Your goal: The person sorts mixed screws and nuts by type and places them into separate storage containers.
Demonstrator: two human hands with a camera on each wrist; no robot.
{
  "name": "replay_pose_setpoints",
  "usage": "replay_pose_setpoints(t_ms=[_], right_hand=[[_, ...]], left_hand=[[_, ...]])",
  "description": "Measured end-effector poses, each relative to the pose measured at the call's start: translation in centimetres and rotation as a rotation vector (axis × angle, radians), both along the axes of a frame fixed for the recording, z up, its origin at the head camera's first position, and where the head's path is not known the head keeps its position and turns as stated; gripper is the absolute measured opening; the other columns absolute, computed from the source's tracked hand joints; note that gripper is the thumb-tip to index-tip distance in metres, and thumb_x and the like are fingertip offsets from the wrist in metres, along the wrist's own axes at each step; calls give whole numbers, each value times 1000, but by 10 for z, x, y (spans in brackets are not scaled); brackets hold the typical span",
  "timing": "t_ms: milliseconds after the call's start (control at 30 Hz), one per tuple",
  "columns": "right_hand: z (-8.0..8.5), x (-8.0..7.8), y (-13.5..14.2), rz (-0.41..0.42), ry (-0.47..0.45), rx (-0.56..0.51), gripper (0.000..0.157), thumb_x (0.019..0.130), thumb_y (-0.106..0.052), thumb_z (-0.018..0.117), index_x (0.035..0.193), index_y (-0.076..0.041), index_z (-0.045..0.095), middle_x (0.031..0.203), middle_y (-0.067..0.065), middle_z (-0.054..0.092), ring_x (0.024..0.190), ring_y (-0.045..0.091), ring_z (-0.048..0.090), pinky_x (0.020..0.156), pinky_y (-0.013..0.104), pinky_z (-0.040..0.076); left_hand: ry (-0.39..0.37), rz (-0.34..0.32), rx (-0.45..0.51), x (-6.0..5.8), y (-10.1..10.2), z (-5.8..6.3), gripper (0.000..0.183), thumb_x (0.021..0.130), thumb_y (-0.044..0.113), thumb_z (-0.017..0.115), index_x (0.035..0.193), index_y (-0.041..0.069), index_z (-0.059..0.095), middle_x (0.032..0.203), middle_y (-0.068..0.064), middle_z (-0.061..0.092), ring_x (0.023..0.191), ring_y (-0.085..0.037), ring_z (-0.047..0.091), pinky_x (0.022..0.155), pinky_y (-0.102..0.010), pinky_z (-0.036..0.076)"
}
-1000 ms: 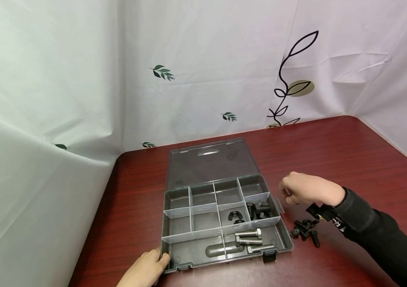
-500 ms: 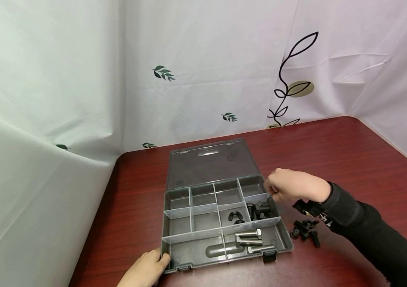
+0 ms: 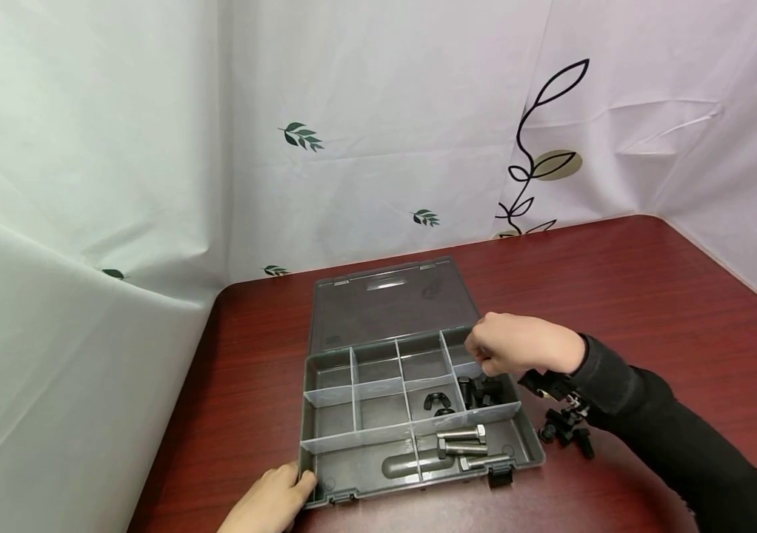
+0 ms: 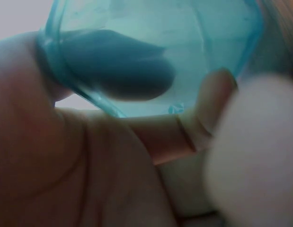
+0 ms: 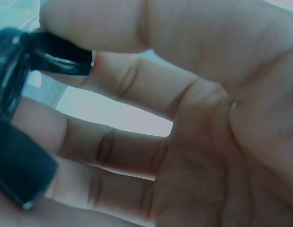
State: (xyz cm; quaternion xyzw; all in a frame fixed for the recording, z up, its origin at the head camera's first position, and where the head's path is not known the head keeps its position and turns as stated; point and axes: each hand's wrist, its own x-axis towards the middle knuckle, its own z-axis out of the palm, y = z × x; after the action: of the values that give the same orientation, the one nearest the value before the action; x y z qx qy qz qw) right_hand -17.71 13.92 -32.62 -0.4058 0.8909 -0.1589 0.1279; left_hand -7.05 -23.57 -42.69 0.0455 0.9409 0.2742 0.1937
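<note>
My left hand (image 3: 270,497) grips the front left corner of the grey compartment box (image 3: 378,407), thumb over the wall in the left wrist view and fingers against the outside. Thumb and fingers of my right hand (image 3: 521,344) pinch a black wing nut (image 5: 11,75), which shows in the right wrist view. In the head view that hand is over the box's right side, hiding part of the back right compartment. Black wing nuts (image 3: 436,400) lie in a middle compartment, black bolts (image 3: 485,392) to their right, and silver hex bolts (image 3: 461,448) in the front right section.
Behind the box its see-through lid (image 3: 392,303) lies folded back on the red-brown table (image 3: 618,296). A small pile of black hardware (image 3: 561,429) rests to the right, partly under the right forearm. White patterned cloth (image 3: 378,148) hangs around the table.
My right hand has moved left, from beside the box to over its right-hand compartments. The left hand has stayed at the corner, and the box has not shifted.
</note>
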Motion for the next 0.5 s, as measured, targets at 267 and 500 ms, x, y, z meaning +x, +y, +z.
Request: replay_pose_setpoints(t_ms=[267,500], right_hand=[[0,1,-19,8,-14,21,20,80,-2,57,71,-19,52,63,-8,44,46,5,36,51,24,31],[0,3,-38,64,19,17,20,79,-2,58,70,-19,50,64,-8,43,53,5,33,54,23,30]], left_hand=[[8,-12,-8,0,0,1,32,93,32,44,69,12,46,62,0,41,61,-18,41,60,-35,36],[14,-12,-13,0,0,1,32,93,32,44,69,12,46,62,-1,41,62,-18,41,61,-36,37]])
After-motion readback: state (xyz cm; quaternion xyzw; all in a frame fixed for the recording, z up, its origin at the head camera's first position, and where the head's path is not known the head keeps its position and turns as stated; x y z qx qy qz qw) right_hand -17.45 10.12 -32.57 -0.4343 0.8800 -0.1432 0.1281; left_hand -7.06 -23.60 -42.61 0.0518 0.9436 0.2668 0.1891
